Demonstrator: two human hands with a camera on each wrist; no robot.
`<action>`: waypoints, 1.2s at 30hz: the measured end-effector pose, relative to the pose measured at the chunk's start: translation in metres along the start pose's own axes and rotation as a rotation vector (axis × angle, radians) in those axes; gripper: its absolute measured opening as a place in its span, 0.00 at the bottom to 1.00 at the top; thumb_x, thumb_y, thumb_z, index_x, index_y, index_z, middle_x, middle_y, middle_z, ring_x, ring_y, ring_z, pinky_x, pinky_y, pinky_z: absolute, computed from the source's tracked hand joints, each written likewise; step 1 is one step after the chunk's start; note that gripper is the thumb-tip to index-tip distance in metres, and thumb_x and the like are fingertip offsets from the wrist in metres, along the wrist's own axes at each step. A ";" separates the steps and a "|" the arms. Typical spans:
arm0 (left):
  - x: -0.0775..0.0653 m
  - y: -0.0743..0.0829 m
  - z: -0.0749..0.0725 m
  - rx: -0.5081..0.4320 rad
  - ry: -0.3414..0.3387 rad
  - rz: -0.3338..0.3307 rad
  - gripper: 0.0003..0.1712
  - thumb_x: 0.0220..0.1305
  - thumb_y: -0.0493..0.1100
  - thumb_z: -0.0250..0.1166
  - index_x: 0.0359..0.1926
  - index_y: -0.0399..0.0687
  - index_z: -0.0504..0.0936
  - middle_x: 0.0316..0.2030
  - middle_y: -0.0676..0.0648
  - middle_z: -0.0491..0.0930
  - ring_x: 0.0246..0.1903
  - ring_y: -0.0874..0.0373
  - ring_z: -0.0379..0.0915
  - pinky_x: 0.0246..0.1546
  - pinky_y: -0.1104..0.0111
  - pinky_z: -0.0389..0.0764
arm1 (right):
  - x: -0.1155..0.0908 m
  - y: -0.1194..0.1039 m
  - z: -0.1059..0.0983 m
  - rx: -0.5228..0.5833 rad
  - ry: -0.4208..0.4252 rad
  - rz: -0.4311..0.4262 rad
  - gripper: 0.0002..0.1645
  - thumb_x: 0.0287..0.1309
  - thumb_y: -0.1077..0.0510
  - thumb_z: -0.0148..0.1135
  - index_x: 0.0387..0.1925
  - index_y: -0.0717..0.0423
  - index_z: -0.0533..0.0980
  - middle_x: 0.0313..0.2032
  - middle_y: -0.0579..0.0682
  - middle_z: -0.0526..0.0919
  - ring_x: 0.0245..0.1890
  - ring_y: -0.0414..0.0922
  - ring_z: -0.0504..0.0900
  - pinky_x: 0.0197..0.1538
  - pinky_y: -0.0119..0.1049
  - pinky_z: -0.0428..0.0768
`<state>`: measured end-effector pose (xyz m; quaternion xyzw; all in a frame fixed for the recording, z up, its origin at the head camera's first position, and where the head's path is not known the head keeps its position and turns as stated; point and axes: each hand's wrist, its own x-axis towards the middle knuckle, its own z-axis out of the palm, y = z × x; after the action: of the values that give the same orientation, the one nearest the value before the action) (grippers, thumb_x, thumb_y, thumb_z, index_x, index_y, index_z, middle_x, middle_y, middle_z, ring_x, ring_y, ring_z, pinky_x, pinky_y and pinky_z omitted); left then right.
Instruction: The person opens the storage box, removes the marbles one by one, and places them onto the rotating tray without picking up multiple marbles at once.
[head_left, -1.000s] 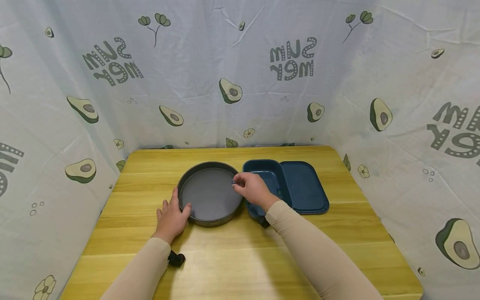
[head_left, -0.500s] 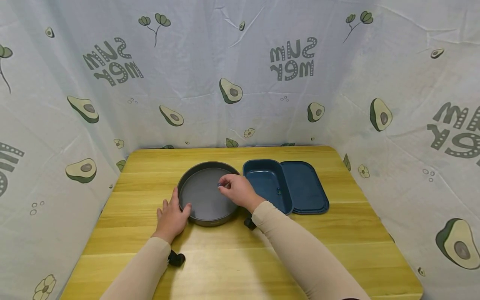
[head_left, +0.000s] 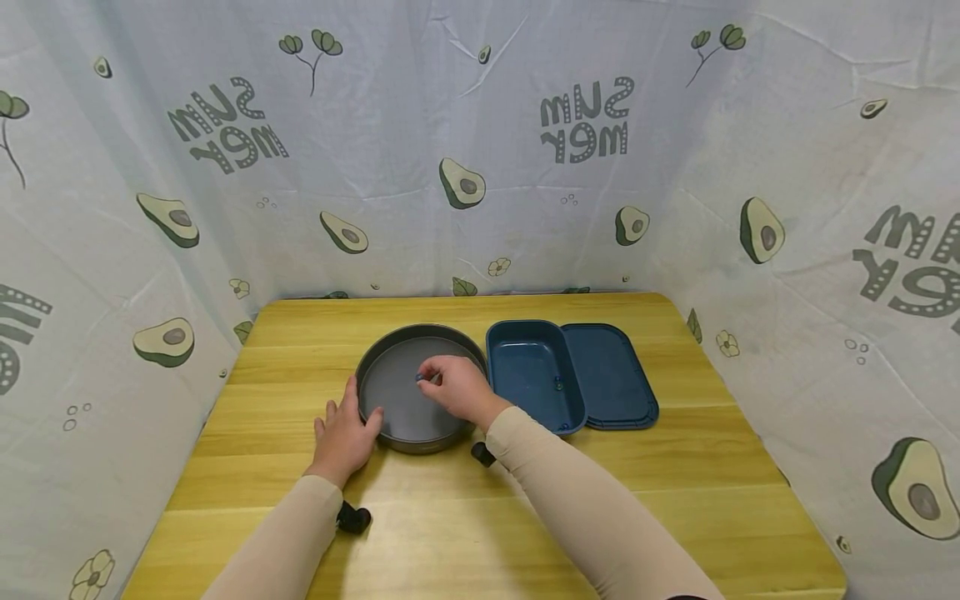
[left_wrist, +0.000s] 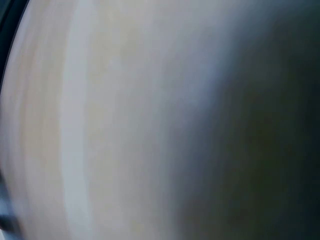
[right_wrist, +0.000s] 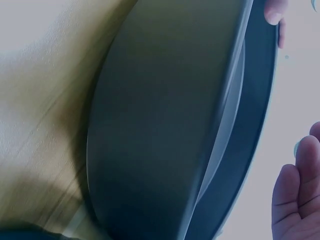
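Observation:
A round grey cake pan lies on the table, and my left hand rests at its left rim with spread, fairly straight fingers. My right hand is over the pan, pinching a small blue marble between thumb and fingertips. In the right wrist view the right fingers show beyond the pan wall, with left fingertips at the far rim. To the right stands a dark blue box with small marbles in it. The left wrist view is blurred.
The box's flat blue lid lies against its right side. Black wrist-camera parts jut out beside both wrists. The wooden table meets a white patterned curtain at the back and sides.
My right hand has moved left from the box side and pan's right rim to above the middle of the pan, still pinching the marble. The left hand has stayed in place.

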<state>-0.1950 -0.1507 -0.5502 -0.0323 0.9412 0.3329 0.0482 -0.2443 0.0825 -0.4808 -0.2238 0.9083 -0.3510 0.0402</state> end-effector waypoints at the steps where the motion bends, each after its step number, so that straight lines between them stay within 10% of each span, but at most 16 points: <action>1: 0.000 0.000 0.001 0.000 0.002 0.002 0.51 0.79 0.61 0.51 0.86 0.50 0.34 0.82 0.32 0.53 0.81 0.24 0.34 0.76 0.27 0.32 | 0.000 -0.001 0.001 -0.001 -0.004 0.002 0.08 0.72 0.54 0.67 0.48 0.49 0.86 0.42 0.45 0.89 0.40 0.40 0.83 0.39 0.31 0.82; 36: 0.002 -0.002 0.002 0.005 -0.005 -0.005 0.51 0.79 0.62 0.50 0.86 0.52 0.31 0.82 0.33 0.51 0.81 0.24 0.33 0.76 0.27 0.31 | -0.007 -0.009 -0.009 0.007 -0.010 0.020 0.22 0.71 0.50 0.68 0.63 0.51 0.82 0.60 0.49 0.87 0.55 0.48 0.86 0.51 0.37 0.86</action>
<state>-0.1965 -0.1513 -0.5533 -0.0338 0.9418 0.3304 0.0516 -0.2368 0.0855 -0.4691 -0.2165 0.9091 -0.3526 0.0491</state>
